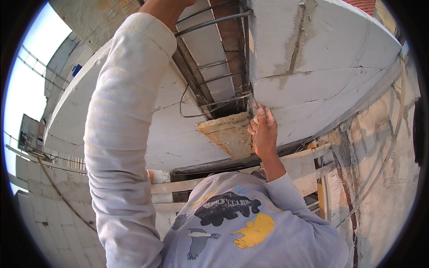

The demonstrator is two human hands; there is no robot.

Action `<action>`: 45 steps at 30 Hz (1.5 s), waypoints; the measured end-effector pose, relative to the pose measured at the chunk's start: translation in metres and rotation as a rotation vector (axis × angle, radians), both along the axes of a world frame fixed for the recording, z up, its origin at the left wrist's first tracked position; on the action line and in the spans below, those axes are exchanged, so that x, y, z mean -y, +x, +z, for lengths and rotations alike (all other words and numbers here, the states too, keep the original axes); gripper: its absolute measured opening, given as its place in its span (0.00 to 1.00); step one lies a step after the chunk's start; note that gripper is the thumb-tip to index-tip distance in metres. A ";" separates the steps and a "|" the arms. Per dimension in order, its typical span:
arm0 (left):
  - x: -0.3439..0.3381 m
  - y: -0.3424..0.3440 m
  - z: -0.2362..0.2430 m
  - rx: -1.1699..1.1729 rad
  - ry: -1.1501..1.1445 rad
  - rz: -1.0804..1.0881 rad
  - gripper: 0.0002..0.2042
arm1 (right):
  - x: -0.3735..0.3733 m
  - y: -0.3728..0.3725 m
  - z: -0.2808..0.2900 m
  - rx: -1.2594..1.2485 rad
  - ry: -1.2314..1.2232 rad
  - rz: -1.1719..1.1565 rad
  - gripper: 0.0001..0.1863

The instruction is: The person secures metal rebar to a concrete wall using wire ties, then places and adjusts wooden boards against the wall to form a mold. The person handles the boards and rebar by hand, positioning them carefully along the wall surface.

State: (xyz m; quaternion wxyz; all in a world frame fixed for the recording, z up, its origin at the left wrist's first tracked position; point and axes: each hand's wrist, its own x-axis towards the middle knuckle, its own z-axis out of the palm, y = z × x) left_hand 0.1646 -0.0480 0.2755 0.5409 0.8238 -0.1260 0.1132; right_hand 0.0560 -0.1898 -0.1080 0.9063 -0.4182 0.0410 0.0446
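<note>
Right hand (264, 131), fingers curled closely together, seems to pinch a thin dark wire (254, 97) near the lower end of the large white block's (330, 53) left edge. Grey steel-bar cage (214, 21) already lies along that edge, crossbars in place; its near end looks unfinished, with a bent wire loop (192, 116) protruding leftward. Left hand (172, 5) is cut off; its grip cannot be told.

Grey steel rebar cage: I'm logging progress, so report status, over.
Right hand pinches thin dark wire beside grey steel rebar cage. Left hand partly out of frame, grip unclear. Tan flat wooden board below cage's near end.
</note>
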 end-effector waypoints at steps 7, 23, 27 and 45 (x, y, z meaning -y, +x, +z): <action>0.011 0.009 -0.034 0.300 0.229 0.195 0.32 | 0.014 -0.012 0.002 0.479 -1.175 -0.201 0.14; 0.013 0.060 -0.037 0.498 0.366 0.348 0.27 | 0.019 -0.001 0.008 0.656 -1.543 -0.240 0.13; 0.010 0.055 -0.041 0.487 0.351 0.322 0.26 | 0.033 0.008 0.010 0.674 -1.827 -0.110 0.16; 0.003 0.053 -0.049 0.483 0.338 0.321 0.23 | 0.034 -0.003 0.028 0.679 -1.522 -0.023 0.11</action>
